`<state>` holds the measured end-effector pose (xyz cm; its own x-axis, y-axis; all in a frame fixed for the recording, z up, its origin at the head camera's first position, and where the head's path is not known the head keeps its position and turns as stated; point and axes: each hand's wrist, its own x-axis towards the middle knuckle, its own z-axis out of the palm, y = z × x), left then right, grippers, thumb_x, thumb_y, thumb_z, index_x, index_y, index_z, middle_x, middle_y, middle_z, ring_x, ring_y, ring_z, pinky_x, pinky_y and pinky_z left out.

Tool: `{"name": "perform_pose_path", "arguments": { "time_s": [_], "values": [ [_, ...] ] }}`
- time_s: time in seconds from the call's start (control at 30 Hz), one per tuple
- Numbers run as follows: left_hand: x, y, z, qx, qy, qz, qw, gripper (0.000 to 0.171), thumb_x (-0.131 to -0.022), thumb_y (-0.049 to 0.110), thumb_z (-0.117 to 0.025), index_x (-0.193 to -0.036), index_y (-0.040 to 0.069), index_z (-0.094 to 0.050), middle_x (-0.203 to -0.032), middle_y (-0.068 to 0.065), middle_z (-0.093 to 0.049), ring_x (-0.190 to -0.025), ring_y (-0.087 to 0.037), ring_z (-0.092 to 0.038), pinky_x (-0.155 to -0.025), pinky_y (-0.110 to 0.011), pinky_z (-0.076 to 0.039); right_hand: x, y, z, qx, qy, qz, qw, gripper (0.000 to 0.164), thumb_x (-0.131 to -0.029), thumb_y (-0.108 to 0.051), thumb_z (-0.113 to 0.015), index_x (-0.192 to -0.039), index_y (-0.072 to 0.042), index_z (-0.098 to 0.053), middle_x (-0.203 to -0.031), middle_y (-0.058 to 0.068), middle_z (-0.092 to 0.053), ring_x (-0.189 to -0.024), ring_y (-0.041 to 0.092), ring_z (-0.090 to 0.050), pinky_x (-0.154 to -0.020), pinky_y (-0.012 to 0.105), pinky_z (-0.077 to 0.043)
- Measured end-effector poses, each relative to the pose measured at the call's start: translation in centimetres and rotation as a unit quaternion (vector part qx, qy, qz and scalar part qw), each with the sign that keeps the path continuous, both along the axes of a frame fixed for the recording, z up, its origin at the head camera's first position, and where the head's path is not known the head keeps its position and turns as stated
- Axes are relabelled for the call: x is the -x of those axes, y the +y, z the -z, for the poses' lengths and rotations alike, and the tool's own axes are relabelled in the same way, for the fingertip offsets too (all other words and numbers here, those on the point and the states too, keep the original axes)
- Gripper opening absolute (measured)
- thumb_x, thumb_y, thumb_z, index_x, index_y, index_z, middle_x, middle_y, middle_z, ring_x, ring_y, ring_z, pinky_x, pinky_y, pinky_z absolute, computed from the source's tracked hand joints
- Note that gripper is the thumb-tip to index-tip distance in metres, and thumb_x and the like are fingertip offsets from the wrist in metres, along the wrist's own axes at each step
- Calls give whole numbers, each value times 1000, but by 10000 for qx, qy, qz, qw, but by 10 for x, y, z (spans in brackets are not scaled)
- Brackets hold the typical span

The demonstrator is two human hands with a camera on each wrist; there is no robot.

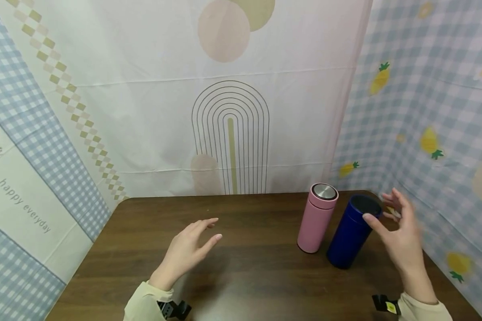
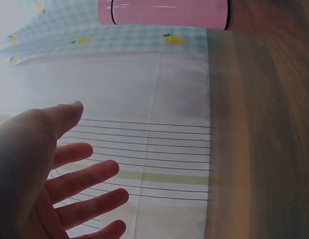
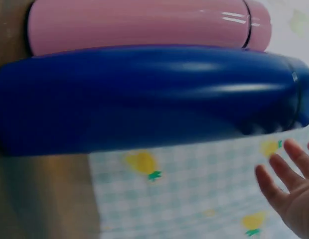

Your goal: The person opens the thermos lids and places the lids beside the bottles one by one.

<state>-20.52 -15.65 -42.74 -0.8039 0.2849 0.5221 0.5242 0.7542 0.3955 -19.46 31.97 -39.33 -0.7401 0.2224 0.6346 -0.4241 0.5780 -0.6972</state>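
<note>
While your right hand [image 1: 401, 240] stood wide beside the blue bottle [image 1: 346, 240], its thumb near the rim, it held nothing; whether the thumb touched, the views did not settle. Your left hand [image 1: 184, 252] was spread and bare as well, over the bench [image 1: 245, 276] and well apart from both bottles. The blue bottle stood just left of your right hand, with the pink bottle [image 1: 315, 223] beyond it, between your hands. By its look, the blue one was stiff and sturdy, of moderate weight, more if filled; its glossy coat could have slipped under a light pinch, and its narrow base made it easy to tip. The surest hold was round the upper body, below the seam, with your thumb opposing your fingers
</note>
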Motion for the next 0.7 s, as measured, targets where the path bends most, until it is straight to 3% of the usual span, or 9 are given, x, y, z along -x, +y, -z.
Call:
{"name": "perform_pose_path", "arguments": {
  "time_s": [0.17,0.33,0.43,0.57,0.7],
  "values": [
    [1,1,2,44,-38,-39,10000,46,-93,41,-72,-133,19,-65,-115,-1,-71,-110,-23,-65,-86,-49,-55,1,14,11,-236,-1498,-598,9866,92,-93,-14,-74,-162,-25,-14,-150,25,-37,-110,-11,-41,-82,6,-39],
    [1,1,3,68,-108,-62,9999,45,-94,41,-71,-133,20,-65,-115,1,-71,-110,-21,-65,-85,-48,-55,4,23,25,-343,-2290,-1261,9646,93,-93,-17,-74,-161,-15,-11,-146,26,-39,-110,-11,-43,-82,11,-44],
    [0,1,4,84,-127,-64,9999,44,-94,40,-71,-133,20,-65,-115,2,-70,-107,-19,-66,-83,-46,-55,8,26,32,-565,-2580,-1422,9540,97,-92,-20,-75,-159,-6,-6,-144,27,-40,-116,7,-51,-83,20,-49],
    [0,1,5,-31,-31,-33,10000,41,-94,37,-72,-131,20,-66,-113,4,-70,-105,-16,-66,-82,-43,-55,15,26,44,-827,-3010,-1527,9377,100,-93,-29,-74,-158,3,-5,-145,35,-38,-124,43,-51,-91,45,-50],
    [0,0,7,-162,55,19,9999,39,-95,35,-72,-130,20,-66,-111,7,-69,-104,-15,-67,-83,-41,-55,20,25,53,-897,-3219,-1636,9282,98,-94,-32,-73,-156,8,-10,-145,38,-37,-127,54,-45,-94,62,-45]
  ]
}}
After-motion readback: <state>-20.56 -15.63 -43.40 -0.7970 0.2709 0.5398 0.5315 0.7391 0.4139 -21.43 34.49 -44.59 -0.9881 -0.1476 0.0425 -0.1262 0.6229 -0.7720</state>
